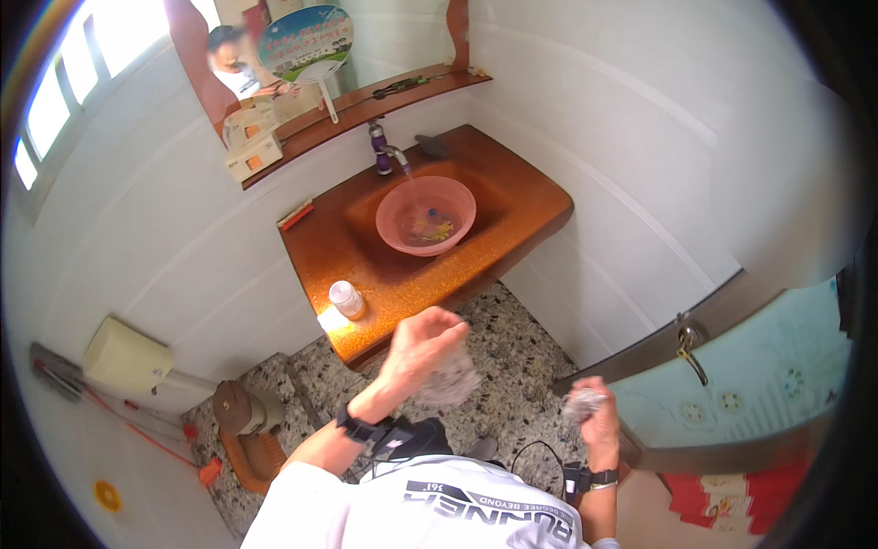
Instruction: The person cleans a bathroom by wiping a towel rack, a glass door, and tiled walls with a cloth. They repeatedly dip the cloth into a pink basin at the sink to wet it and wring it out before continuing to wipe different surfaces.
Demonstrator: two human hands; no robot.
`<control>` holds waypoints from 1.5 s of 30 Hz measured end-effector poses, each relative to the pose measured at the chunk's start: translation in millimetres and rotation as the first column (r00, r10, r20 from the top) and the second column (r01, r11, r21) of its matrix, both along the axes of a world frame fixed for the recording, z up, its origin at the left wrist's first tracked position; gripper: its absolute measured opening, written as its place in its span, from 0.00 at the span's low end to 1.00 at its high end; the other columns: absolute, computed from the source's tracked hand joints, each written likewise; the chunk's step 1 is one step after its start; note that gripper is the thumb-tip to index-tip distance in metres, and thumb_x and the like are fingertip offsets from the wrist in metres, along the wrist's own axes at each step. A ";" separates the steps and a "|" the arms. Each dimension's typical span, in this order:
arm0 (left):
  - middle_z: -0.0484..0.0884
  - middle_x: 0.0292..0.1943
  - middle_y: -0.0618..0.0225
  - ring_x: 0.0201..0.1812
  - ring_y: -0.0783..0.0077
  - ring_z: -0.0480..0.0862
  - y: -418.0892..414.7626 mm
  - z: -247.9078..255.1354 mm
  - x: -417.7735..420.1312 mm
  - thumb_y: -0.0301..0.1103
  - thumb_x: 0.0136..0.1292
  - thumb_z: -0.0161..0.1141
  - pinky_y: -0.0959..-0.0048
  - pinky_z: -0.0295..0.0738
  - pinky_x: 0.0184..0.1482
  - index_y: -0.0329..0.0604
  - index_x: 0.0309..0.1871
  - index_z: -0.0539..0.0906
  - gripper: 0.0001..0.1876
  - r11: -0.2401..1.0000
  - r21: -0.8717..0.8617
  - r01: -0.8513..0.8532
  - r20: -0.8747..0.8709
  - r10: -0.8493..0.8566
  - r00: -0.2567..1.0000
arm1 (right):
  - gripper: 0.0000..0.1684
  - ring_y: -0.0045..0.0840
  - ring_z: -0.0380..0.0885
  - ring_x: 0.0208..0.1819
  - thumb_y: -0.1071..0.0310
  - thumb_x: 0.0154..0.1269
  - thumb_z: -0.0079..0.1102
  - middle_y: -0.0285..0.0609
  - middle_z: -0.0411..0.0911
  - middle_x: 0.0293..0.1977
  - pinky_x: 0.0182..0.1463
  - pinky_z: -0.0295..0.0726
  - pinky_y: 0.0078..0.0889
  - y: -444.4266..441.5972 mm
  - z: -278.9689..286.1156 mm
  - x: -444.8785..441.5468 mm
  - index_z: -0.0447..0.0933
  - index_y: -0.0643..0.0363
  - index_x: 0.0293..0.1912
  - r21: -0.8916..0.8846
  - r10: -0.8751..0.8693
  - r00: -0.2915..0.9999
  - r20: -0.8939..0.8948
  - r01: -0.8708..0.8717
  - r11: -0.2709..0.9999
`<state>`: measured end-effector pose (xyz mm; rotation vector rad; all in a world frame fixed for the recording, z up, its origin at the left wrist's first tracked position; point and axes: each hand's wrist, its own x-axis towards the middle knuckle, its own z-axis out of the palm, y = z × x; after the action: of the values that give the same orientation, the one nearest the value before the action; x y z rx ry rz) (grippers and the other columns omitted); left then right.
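Note:
My left hand (424,346) is in front of the sink counter with its fingers curled together. Below them hangs a blurred, see-through greyish thing (449,379), which looks like a thin plastic bag. Lower on the right, my right hand (600,418) grips a silvery crumpled wad (584,405), possibly a steel wool scourer. A pink plastic basin (387,230) sits in the sink under the running tap (394,152). Water in it holds small yellow pieces (439,230) and a blue one (432,213). A white-capped jar (346,300) stands near the counter's front left corner.
A red-and-white brush (296,214) lies at the left edge of the brown counter (439,278). Above it, a mirror shelf (370,123) carries a hand fan (309,44) and boxes. A lidded bin (247,408) is on the floor; a door with a handle (693,353) is at right.

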<state>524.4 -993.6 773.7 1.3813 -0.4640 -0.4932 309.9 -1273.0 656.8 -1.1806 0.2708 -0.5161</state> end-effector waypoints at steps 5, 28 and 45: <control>0.82 0.42 0.73 0.41 0.83 0.79 -86.2 -0.5 15.9 0.34 0.70 0.63 0.81 0.74 0.44 0.39 0.53 0.79 0.13 0.991 -0.006 0.136 -0.122 -0.136 0.983 | 0.38 0.16 0.78 0.36 0.54 0.60 0.74 0.39 0.81 0.39 0.39 0.79 0.21 43.4 61.1 116.1 0.72 0.63 0.63 -0.610 0.194 0.965 -0.178 -0.263 0.747; 0.82 0.43 0.64 0.45 0.67 0.78 -79.2 -12.2 564.2 0.45 0.62 0.71 0.70 0.73 0.52 0.36 0.57 0.80 0.26 0.811 -0.030 -0.584 0.609 0.478 0.633 | 0.28 0.29 0.82 0.52 0.66 0.61 0.61 0.46 0.82 0.51 0.59 0.79 0.33 -61.5 88.9 239.6 0.75 0.69 0.59 0.177 -0.076 0.952 -0.298 0.133 0.975; 0.82 0.51 0.46 0.55 0.51 0.80 -71.9 -29.7 528.4 0.40 0.72 0.60 0.63 0.73 0.60 0.32 0.62 0.76 0.23 0.569 0.090 -0.818 0.939 0.226 0.260 | 0.17 0.34 0.77 0.28 0.55 0.68 0.62 0.40 0.81 0.36 0.35 0.78 0.43 -113.3 70.9 207.8 0.78 0.56 0.48 0.700 -0.033 0.999 0.001 0.023 0.714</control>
<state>1052.8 -1065.5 744.0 2.2611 -0.5805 0.8865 517.8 -1386.3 727.7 -0.4194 0.4292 -0.3881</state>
